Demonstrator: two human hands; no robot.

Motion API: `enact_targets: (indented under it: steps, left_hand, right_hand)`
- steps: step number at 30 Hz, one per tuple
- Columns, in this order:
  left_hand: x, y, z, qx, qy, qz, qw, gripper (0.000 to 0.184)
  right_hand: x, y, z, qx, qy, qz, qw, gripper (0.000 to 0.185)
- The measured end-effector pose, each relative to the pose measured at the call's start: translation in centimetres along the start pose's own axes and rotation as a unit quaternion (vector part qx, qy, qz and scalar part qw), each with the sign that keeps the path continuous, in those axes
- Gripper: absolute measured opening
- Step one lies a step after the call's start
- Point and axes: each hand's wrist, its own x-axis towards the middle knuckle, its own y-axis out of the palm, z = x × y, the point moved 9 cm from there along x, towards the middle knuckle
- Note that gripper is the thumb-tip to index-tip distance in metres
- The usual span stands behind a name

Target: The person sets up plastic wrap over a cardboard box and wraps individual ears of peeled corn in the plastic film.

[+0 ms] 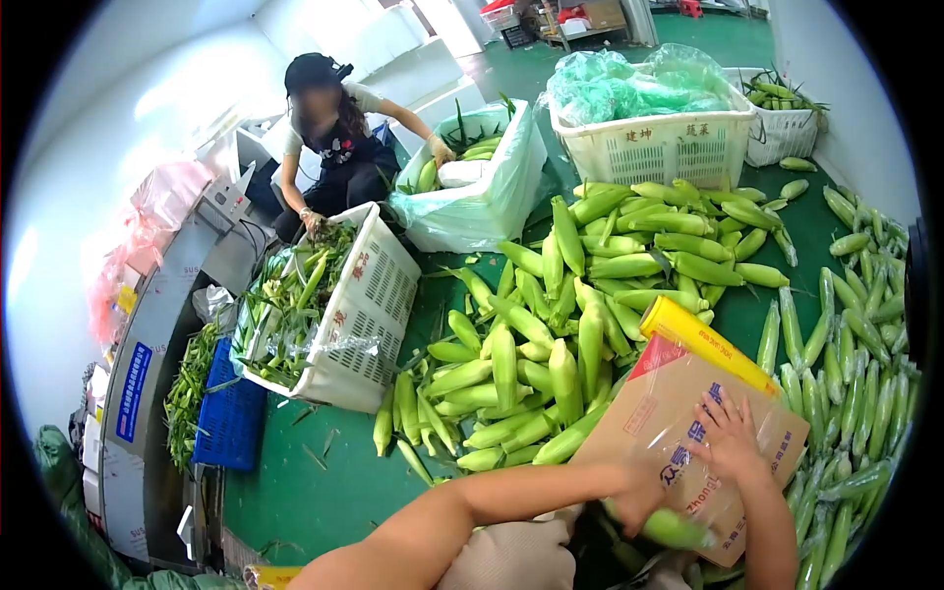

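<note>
My right hand [730, 435] lies with spread fingers on a brown cardboard box [629, 418] with blue and red print. My left hand [634, 492], smeared by motion, is closed around one end of a green ear of corn [678, 529]; its fingers are partly hidden. That ear is also blurred and lies across the near side of the box. A yellow film-roll box [708, 344] rests along the far edge of the cardboard. Beyond it spreads a big heap of corn in green husks [536, 364].
Film-wrapped corn [865, 364] is stacked along the right. A co-worker [339, 147] crouches behind a tilted white crate [369, 305] of husks and a lined crate [447, 221]. Another white crate [654, 147] holds green plastic. A blue crate [231, 418] stands left.
</note>
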Motion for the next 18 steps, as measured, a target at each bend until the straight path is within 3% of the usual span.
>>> enact_targets:
  steps: [2, 4, 6, 8, 9, 10, 12, 14, 16, 18]
  left_hand:
    - [1.6, 7.9, 0.9, -0.011, 0.053, 0.108, 0.993, 0.056]
    - [1.0, 13.8, 0.8, -0.22, 0.131, 0.143, 0.956, 0.051]
    - [-0.2, 17.9, 0.2, -0.288, 0.161, 0.257, 0.908, 0.053]
    - [-2.0, 15.8, -0.3, -0.296, 0.127, 0.265, 0.909, 0.052]
    - [-2.9, 14.8, -1.4, -0.247, 0.112, 0.317, 0.909, 0.06]
    - [-3.2, 13.7, -1.9, -0.189, 0.103, 0.356, 0.91, 0.068]
    - [-3.0, 12.3, -1.5, -0.341, 0.251, 0.136, 0.896, 0.097]
    - [-2.8, 12.4, 0.3, -0.313, 0.135, 0.229, 0.912, 0.114]
    - [-2.8, 9.9, 0.9, -0.351, 0.096, 0.201, 0.909, 0.102]
    - [-2.7, 7.3, 2.0, -0.305, 0.098, 0.072, 0.944, 0.088]
  right_hand:
    - [-0.1, -0.2, -0.2, 0.003, -0.002, -0.006, 1.0, 0.074]
    - [0.1, 0.4, -0.8, -0.005, -0.002, -0.013, 1.0, 0.073]
    - [1.0, 0.7, -0.2, 0.02, -0.008, -0.029, 0.999, 0.072]
    - [-0.2, 2.4, 0.2, 0.006, -0.019, -0.035, 0.999, 0.073]
    - [-2.7, -2.1, 4.4, 0.025, -0.1, -0.069, 0.992, 0.071]
    - [-4.3, 0.7, 6.1, 0.037, -0.186, -0.113, 0.975, 0.074]
    - [-8.9, -0.5, 11.4, 0.119, -0.063, 0.101, 0.986, 0.078]
    - [-12.4, 0.7, 13.5, 0.142, -0.104, 0.128, 0.976, 0.083]
    - [-12.7, 1.8, 12.8, 0.325, -0.021, 0.193, 0.926, 0.082]
    - [-13.1, 5.6, 11.0, 0.239, 0.043, 0.229, 0.943, 0.078]
